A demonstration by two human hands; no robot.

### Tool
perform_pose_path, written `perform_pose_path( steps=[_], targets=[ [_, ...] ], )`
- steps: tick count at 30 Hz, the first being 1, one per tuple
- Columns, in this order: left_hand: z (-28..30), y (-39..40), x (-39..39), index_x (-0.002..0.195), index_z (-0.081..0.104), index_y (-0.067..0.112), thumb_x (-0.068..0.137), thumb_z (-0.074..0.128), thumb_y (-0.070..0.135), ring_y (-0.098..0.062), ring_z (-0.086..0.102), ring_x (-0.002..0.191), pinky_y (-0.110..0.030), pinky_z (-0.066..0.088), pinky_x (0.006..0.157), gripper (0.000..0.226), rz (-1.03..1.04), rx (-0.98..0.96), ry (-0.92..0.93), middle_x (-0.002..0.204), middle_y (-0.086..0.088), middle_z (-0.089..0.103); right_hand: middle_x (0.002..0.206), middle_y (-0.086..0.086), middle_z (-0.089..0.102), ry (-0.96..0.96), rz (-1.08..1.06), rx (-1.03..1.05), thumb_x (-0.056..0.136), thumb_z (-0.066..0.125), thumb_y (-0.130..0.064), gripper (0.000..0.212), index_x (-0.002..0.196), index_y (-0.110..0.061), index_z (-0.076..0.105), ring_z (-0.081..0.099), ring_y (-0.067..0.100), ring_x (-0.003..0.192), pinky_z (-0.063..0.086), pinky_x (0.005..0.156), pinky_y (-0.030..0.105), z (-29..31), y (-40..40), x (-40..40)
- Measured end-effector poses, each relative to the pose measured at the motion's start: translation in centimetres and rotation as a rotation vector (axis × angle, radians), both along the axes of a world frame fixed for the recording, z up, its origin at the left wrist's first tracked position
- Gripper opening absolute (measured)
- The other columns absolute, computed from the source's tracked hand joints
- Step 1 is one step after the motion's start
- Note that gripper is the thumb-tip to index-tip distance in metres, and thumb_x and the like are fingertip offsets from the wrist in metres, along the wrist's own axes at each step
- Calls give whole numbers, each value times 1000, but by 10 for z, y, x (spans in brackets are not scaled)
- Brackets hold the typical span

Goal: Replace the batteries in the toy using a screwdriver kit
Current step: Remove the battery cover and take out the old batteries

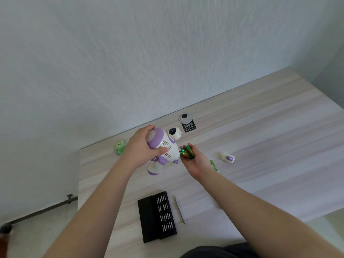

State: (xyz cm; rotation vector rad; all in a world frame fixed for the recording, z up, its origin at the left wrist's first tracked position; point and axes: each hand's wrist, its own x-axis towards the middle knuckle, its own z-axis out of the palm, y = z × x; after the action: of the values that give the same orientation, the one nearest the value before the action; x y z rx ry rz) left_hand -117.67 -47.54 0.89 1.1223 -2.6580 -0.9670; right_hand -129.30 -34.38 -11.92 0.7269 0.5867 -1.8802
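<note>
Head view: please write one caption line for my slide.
Left hand grips toy; right hand cups batteries.

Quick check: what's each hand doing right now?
Left hand: grips the toy.
Right hand: palm up, cupping green batteries.

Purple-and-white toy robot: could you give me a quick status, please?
Left hand grips purple-and-white plastic toy robot, lifted. Right hand cups green-gold batteries. Slim silver screwdriver idle on table.

Place: a plain room at home or in an office; which one cannot be told.
Desk (260, 116): pale wood-grain top with a round cable grommet (185, 118).
Wall (130, 53): bare, white, textured.
</note>
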Motion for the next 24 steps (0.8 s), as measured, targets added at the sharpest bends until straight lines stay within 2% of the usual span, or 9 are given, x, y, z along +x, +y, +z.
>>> perform_pose_path(
  steps=[3, 8, 10, 12, 14, 16, 18, 21, 24],
  targets=[
    [-14, -2, 14, 134, 48, 31, 58, 91, 39, -7, 53, 115, -29, 47, 96, 88, 73, 113, 82, 128, 14, 54, 98, 18, 62, 10, 2, 19, 99, 51, -20, 21, 100, -1, 60, 64, 28, 89, 54, 77, 40, 1, 0, -2],
    [-44, -5, 41, 137, 45, 34, 47, 93, 42, -7, 54, 118, -33, 52, 94, 102, 158, 305, 168, 132, 10, 52, 96, 16, 63, 139, 68, 67, 96, 56, -8, 16, 107, 2, 59, 65, 24, 90, 58, 73, 34, -5, 4, -5],
    [-55, -5, 49, 135, 47, 33, 52, 95, 29, -9, 56, 116, -34, 55, 90, 96, 174, 355, 184, 130, 8, 55, 95, 15, 62, 180, 99, 74, 97, 52, -6, 12, 104, 1, 59, 63, 24, 90, 57, 75, 34, -9, 6, -4],
    [-63, -5, 55, 131, 50, 35, 51, 95, 28, -10, 59, 112, -34, 57, 87, 92, 186, 394, 196, 125, 8, 58, 96, 15, 60, 189, 123, 92, 98, 49, -5, 13, 106, 1, 58, 62, 25, 91, 54, 80, 35, -13, 8, -4],
    [-69, -6, 61, 127, 52, 37, 49, 95, 30, -13, 63, 107, -35, 58, 82, 90, 204, 440, 214, 121, 7, 61, 99, 14, 59, 199, 147, 141, 98, 49, -5, 18, 112, 2, 57, 61, 24, 91, 51, 87, 38, -18, 8, -4],
    [-74, -7, 67, 127, 52, 33, 54, 95, 21, -16, 66, 103, -34, 59, 78, 86, 228, 478, 236, 118, 3, 65, 100, 14, 58, 237, 192, 198, 98, 48, -2, 23, 119, 2, 55, 60, 23, 90, 47, 93, 38, -27, 6, -2],
    [-78, -9, 72, 128, 53, 28, 59, 93, 12, -19, 68, 101, -32, 59, 73, 82, 254, 510, 257, 117, 0, 66, 107, 18, 57, 328, 322, 252, 98, 45, 3, 28, 125, 1, 53, 58, 25, 97, 46, 96, 37, -36, 1, 2],
    [-84, -13, 80, 128, 53, 27, 59, 93, 9, -18, 68, 100, -32, 59, 73, 81, 283, 541, 267, 116, -1, 67, 117, 19, 55, 521, 553, 365, 95, 44, 10, 35, 125, -3, 54, 56, 26, 104, 48, 95, 32, -51, -6, 11],
    [-88, -15, 87, 128, 53, 26, 59, 91, 6, -15, 69, 97, -30, 58, 71, 81, 314, 571, 270, 116, -1, 67, 115, 12, 60, 761, 725, 486, 95, 47, 3, 31, 109, -20, 63, 62, 22, 98, 53, 92, 34, -64, -10, 16]
  ],
)
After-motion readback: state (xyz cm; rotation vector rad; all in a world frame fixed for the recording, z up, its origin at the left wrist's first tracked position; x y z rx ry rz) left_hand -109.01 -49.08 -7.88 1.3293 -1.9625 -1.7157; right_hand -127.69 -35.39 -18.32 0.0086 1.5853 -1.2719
